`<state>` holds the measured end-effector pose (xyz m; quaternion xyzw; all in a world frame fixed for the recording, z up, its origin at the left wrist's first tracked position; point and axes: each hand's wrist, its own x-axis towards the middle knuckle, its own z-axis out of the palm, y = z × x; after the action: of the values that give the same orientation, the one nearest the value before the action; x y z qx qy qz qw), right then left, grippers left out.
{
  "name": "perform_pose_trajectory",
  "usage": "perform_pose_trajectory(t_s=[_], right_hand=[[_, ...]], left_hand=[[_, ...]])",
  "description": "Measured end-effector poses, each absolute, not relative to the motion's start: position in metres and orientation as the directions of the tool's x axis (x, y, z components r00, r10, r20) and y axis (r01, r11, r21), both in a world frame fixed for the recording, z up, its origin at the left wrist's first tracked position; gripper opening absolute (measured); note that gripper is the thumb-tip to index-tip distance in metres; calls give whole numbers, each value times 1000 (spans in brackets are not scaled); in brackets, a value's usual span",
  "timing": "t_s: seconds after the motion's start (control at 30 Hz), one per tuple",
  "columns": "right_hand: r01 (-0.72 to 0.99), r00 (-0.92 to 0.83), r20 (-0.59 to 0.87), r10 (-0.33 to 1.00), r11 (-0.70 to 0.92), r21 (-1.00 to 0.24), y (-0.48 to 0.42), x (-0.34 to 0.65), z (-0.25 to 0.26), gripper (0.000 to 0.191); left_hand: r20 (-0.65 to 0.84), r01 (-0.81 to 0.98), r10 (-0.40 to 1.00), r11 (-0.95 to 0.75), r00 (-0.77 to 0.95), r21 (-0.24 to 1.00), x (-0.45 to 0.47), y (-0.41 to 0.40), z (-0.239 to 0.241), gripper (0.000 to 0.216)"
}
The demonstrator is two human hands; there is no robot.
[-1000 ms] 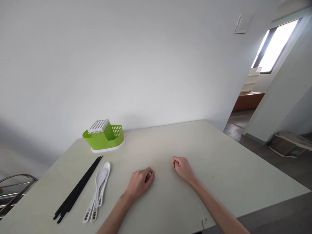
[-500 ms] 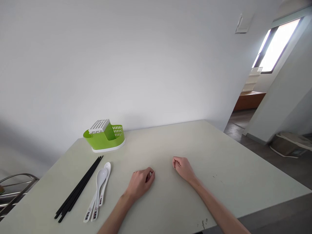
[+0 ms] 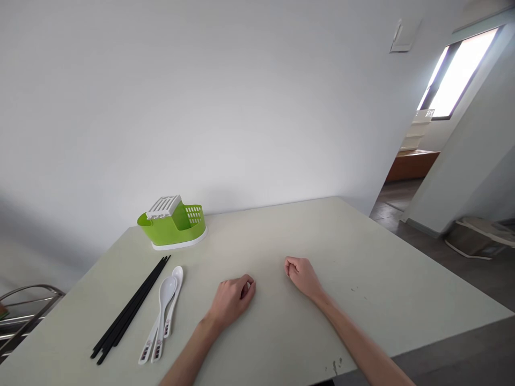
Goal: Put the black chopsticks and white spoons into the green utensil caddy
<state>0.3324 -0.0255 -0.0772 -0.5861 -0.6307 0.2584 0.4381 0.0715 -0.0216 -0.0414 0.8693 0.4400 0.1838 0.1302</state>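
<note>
My left hand (image 3: 232,300) rests on the pale tabletop (image 3: 265,236), its fingers curled in a loose fist with nothing in them. To its right and a little farther off, my right hand (image 3: 302,274) lies on the table as a closed fist, also without any object showing. Left of my left hand is a small pile of white spoons (image 3: 166,295), overlapping, bowls pointing away from me. Beyond them, farther left, several black chopsticks (image 3: 131,311) lie side by side in a slanted bundle. Both hands are apart from these utensils.
At the back left, near the wall, stands a green utensil holder (image 3: 173,228) with a white slotted top and white base. A metal rack (image 3: 30,308) is beside the table's left edge. On the floor at far right sits a bin (image 3: 478,236).
</note>
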Motion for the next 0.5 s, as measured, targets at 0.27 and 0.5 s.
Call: perform_pose_trajectory(t_s=[0.27, 0.5], right_hand=[[508, 68, 253, 965, 185, -841, -25, 333, -77, 20], [506, 68, 250, 966, 183, -843, -25, 333, -77, 20]], left_hand=[[187, 723, 819, -569, 543, 392, 71, -22, -41, 33], [187, 718, 816, -572, 547, 397, 71, -22, -41, 33]])
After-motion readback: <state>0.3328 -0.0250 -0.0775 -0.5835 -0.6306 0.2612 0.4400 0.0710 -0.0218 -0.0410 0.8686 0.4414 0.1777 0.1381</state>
